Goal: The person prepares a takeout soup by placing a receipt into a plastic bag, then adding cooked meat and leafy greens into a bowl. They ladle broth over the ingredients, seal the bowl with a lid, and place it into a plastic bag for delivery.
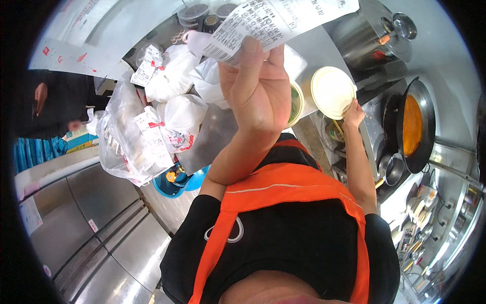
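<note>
My left hand (254, 87) is raised close before the camera, its thumb and fingers pinching a long white printed paper receipt (265, 28). Out to the right, my right hand (354, 114) grips the edge of a round cream-coloured lid (333, 92), tilted with its face towards me. Partly hidden behind my left wrist, a round cream bowl (300, 106) shows something green inside. White tied plastic bags (186, 117) stand on the metal counter (212, 133) left of my left hand, some with printed slips (153, 138) attached.
A black wok (429, 129) with orange-brown liquid sits on the stove at right, near a small strainer (393, 169). Behind it stands a large steel pot (364, 41) with a ladle (404, 26). Lidded tubs (193, 11) are at the back. A person in dark clothes (60, 102) is at left.
</note>
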Available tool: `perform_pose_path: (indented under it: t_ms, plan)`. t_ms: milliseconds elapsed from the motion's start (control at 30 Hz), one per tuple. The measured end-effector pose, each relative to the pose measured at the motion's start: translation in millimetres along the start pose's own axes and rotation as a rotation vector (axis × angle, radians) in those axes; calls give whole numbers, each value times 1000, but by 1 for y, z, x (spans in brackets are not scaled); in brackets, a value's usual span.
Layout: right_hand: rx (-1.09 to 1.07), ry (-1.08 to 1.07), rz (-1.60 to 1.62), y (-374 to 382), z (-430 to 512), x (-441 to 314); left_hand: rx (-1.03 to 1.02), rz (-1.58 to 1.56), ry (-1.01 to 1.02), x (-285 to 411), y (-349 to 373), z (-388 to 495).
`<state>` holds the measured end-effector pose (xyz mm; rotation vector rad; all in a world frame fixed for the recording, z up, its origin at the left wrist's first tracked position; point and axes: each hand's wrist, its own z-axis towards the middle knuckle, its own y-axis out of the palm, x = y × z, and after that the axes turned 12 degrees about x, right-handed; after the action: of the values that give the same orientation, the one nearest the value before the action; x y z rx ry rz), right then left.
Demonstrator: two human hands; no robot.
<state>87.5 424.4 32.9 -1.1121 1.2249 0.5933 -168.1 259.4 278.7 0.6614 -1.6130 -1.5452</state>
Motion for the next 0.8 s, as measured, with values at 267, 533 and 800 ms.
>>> perform_pose_path:
  t_ms: [267,533,800]
  plan:
    - [-103,-269,-442,54,49,33,226,52,12,-34,-31,38]
    - [-164,-525,-652,23,31,21,831,381,19,-41,-201,128]
    - [-247,-515,-126,5,-116,-70,-515,2121,603,100,-138,15]
